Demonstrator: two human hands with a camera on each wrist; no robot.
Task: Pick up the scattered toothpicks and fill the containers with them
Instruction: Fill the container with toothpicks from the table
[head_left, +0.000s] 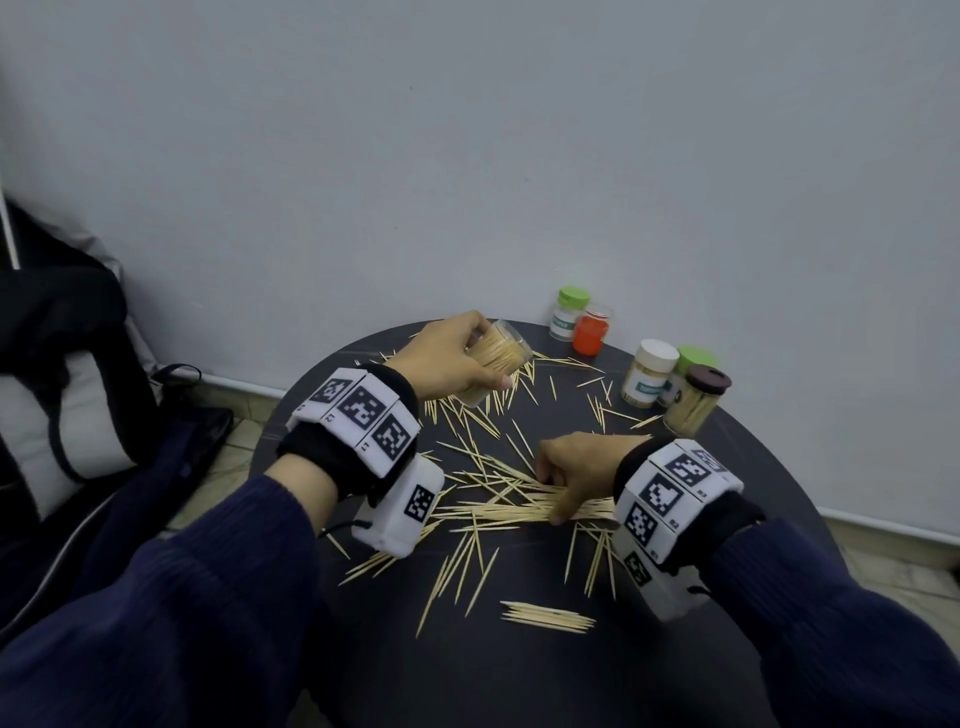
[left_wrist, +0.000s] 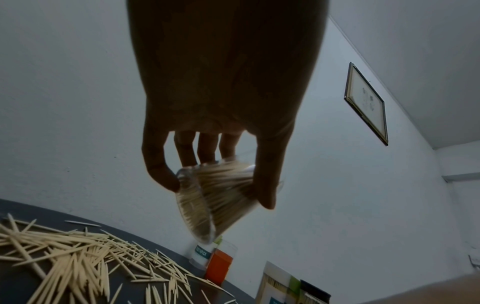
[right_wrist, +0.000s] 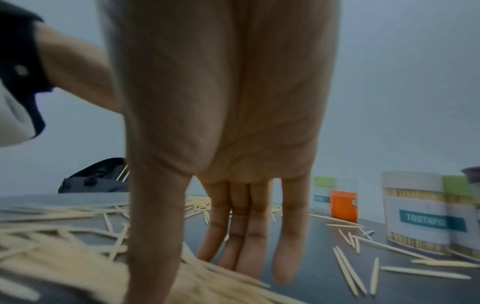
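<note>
Loose toothpicks (head_left: 483, 426) lie scattered over the round dark table (head_left: 519, 675). My left hand (head_left: 467, 364) is raised above the far side of the table. It grips a clear, lidless container (head_left: 506, 353) packed with toothpicks and tilted on its side. In the left wrist view the thumb and fingers (left_wrist: 207, 152) curl round that container (left_wrist: 207, 207). My right hand (head_left: 558, 488) is down on the table's middle, its fingers (right_wrist: 249, 246) straight and touching the surface. Its thumb presses on a gathered bundle of toothpicks (head_left: 519, 512).
Several closed containers stand at the table's far right edge by the wall: a green-lidded one (head_left: 569, 312), an orange one (head_left: 592, 332), a white-lidded one (head_left: 649, 371) and a dark-lidded one (head_left: 696, 400). A small neat bundle (head_left: 548, 618) lies near me. A dark bag (head_left: 78, 364) sits to the left.
</note>
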